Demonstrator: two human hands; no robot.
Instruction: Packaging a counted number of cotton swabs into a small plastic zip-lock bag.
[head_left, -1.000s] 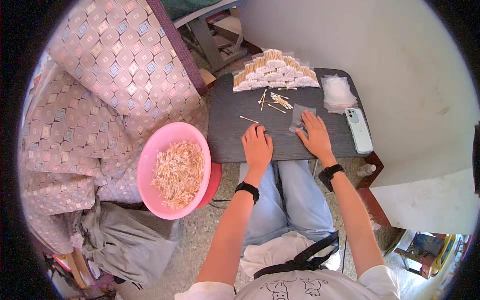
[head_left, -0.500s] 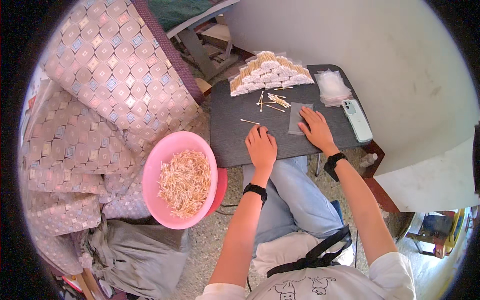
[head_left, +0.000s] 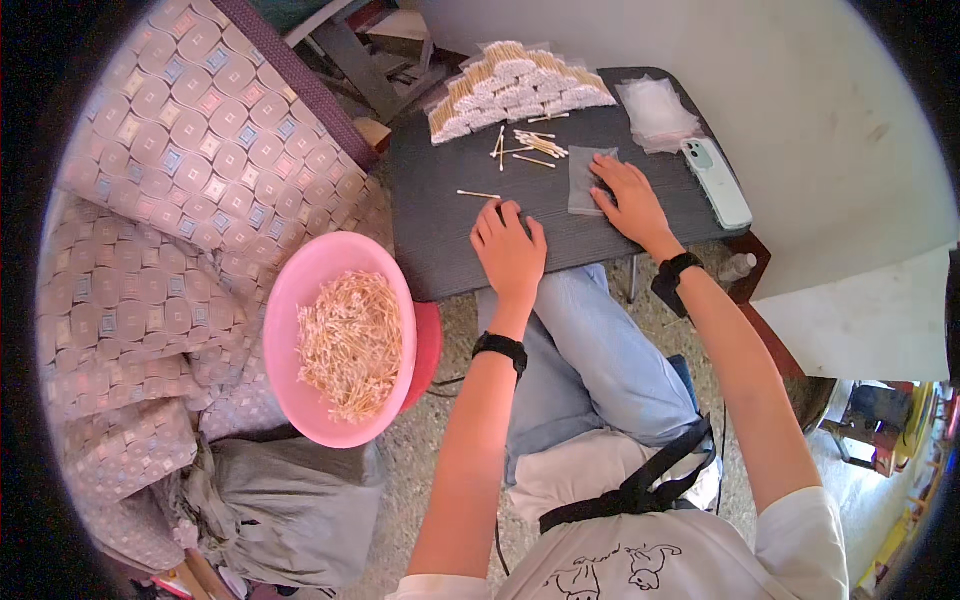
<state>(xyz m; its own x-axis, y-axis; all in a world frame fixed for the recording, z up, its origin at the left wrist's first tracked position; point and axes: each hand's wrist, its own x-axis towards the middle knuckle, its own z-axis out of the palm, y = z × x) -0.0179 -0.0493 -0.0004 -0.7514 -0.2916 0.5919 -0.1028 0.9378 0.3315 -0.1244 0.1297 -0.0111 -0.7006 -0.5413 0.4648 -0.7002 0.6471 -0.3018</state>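
My left hand (head_left: 508, 248) rests on the dark table with its fingers apart and nothing in them. A single cotton swab (head_left: 478, 194) lies just beyond its fingertips. My right hand (head_left: 632, 205) lies flat with fingers spread, partly over a small clear plastic bag (head_left: 583, 192). Farther back is a loose little heap of cotton swabs (head_left: 538, 143). Behind that, bagged bundles of cotton swabs (head_left: 515, 95) are stacked in a pyramid, white tips facing me.
On the right of the table (head_left: 430, 262) lie a stack of clear bags (head_left: 660, 115) and a pale phone (head_left: 717, 185). A pink basin (head_left: 283, 350) full of loose swabs stands at the left on a red support (head_left: 427, 350). A wall (head_left: 820, 150) borders the right side.
The view has shifted, so the table appears higher in it. My left hand's fingers have spread from a more curled pose. My right hand stays on the plastic bag.
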